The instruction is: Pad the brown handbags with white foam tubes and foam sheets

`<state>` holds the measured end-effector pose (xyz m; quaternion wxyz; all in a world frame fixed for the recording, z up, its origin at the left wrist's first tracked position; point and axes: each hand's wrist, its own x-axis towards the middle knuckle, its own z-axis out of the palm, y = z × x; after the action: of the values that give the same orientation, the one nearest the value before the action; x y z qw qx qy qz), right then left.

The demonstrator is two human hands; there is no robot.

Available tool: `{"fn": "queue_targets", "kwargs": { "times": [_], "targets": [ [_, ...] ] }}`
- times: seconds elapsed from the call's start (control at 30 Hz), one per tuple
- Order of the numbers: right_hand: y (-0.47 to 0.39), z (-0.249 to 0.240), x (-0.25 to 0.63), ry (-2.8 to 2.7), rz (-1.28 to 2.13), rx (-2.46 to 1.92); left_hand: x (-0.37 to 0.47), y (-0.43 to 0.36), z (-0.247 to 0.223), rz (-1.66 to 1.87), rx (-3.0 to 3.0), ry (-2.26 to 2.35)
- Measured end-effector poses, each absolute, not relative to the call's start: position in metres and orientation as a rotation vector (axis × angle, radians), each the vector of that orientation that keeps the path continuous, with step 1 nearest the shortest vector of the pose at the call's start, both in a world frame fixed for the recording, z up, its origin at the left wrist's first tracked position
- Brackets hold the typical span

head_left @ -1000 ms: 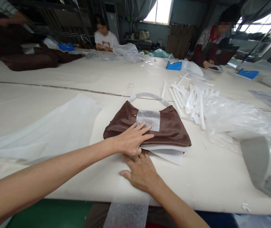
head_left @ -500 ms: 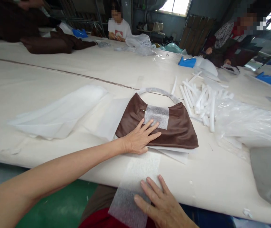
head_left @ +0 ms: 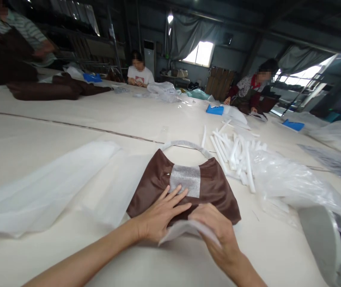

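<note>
A brown bag [head_left: 218,191] lies on the table, its wrapped handle [head_left: 185,143] pointing away from me. Across its upper middle is a grey-white translucent strip [head_left: 188,179]. My left hand [head_left: 166,209] rests with spread fingers on the bag's front and the lower edge of that strip. Close beside it, my right hand [head_left: 215,225] is closed on a white sheet [head_left: 185,229], which curves up over the bag's bottom edge. The fingertips of my right hand are partly hidden and blurred.
Translucent sheets [head_left: 53,179] spread on the left of the table [head_left: 98,107]. White foam sticks [head_left: 233,151], clear plastic [head_left: 292,179] and a grey dispenser [head_left: 320,239] are on the right. People sit or stand across the table, near brown pieces [head_left: 45,91] and blue holders [head_left: 215,110].
My right hand has risen from the front edge to the bag and closed on the sheet, lifting it. My left hand stays on the bag. The view has tilted up.
</note>
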<state>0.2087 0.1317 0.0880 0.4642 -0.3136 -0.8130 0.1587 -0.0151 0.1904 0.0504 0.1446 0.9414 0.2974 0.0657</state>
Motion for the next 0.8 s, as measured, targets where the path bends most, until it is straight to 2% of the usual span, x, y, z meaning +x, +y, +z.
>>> {"fn": "queue_targets", "kwargs": {
  "times": [0.17, 0.4, 0.67, 0.8],
  "targets": [
    [0.204, 0.082, 0.197, -1.788, 0.656, -1.182, -0.035, 0.201, 0.043, 0.446, 2.429, 0.695],
    [0.227, 0.069, 0.193, -1.72, 0.732, -1.517, -0.025, 0.201, 0.046, 0.792, 1.75, 1.024],
    [0.229, 0.078, 0.196, -1.708, 0.714, -1.796, -0.01, 0.196, 0.058, 0.778, 1.693, 1.159],
    [0.217, 0.11, 0.204, -1.82, 1.0, -1.701, -0.016, 0.196, 0.06, 0.693, 1.759, 1.103]
  ]
}}
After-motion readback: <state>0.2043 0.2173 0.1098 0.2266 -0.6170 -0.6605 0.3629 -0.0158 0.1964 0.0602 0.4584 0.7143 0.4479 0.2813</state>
